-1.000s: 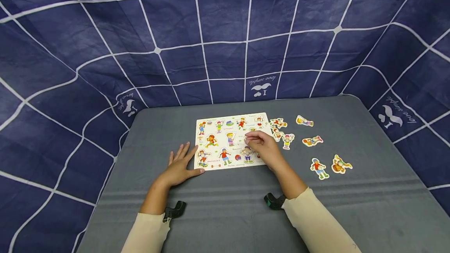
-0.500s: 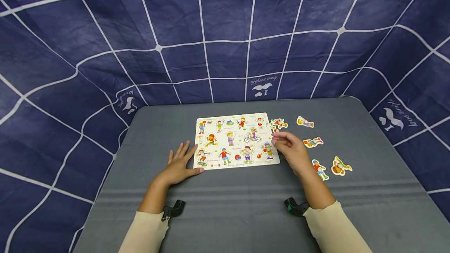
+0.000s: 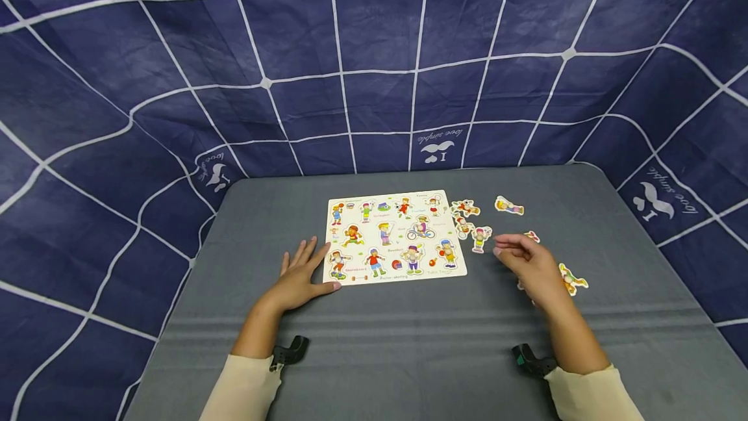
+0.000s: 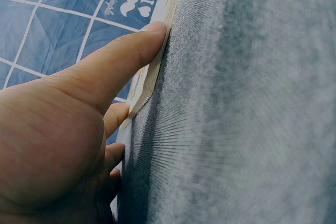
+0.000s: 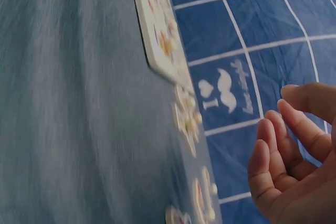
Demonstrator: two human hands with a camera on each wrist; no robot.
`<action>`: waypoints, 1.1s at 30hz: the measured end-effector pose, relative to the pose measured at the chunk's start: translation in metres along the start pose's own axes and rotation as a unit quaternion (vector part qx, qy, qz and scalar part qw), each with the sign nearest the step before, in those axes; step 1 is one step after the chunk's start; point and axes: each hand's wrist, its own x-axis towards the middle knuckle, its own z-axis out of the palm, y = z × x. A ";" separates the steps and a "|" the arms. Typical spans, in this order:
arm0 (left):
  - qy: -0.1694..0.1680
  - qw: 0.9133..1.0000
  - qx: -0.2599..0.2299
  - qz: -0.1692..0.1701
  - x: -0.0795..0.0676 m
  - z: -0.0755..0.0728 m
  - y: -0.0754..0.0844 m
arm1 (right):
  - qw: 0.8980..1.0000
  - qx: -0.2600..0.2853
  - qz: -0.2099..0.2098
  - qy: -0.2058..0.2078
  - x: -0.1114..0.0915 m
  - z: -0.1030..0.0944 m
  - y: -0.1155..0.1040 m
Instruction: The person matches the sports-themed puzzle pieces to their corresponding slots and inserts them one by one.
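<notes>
The board is lying flat on the table, its figures facing up. The left hand is resting at its near left corner, fingers spread wide: the thumb is touching the near edge and the forefinger the left edge, and it is gripping nothing.

The right hand is hovering right of the board, its fingers bending loosely and the thumb keeping only a narrow gap from the forefinger; it is holding nothing.

Three loose pieces are lying between the board and this hand, just beside the board's right edge. Another piece is lying farther right, toward the far side, and one more right of the right hand. Others are showing only partly around the right hand, which is hiding them. A blue cloth is hanging beyond the table.
</notes>
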 end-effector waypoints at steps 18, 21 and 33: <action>-0.004 1.000 0.005 0.000 0.000 0.001 -0.002 | 0.974 -0.218 -0.052 -0.022 -0.020 -0.043 0.016; -0.005 1.000 0.003 -0.002 0.000 0.001 -0.001 | 0.969 -0.241 -0.049 -0.034 -0.023 -0.047 0.018; -0.001 1.000 0.004 -0.003 0.000 0.000 0.001 | 0.952 -0.290 -0.033 -0.091 -0.026 -0.057 0.032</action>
